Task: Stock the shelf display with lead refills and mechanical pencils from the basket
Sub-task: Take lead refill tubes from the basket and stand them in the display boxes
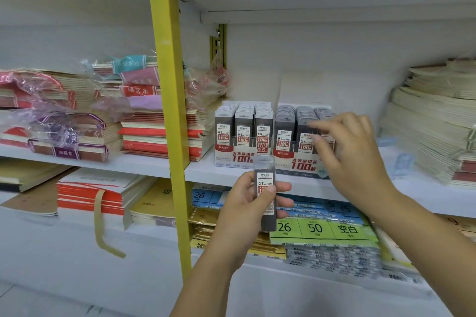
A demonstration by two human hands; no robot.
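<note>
Step in hand: loading 0.7 lead refills into the right-hand display box [304,147], which stands at the front edge of the middle shelf [159,166], touching the 0.5 display box [240,141] on its left.

Left hand [253,203] pinches one lead refill case [266,193] upright between thumb and fingers, below the shelf's front edge and in front of the two boxes. Label reads 0.7 HB.

Right hand [353,152] is at the 0.7 box, fingers loosely spread, forefinger and thumb reaching into the rightmost column. Motion blur there; cannot tell whether it grips a case or only parts the row.

Materials: cases are slim rectangular dark translucent plastic, hard and smooth, with white paper labels. Boxes are printed card with clear front lips. Bundled paper notebooks [159,134] flank them.

Next move, judged: needs an open slot, then the case lowered upright, label forward. Basket not in view.
</note>
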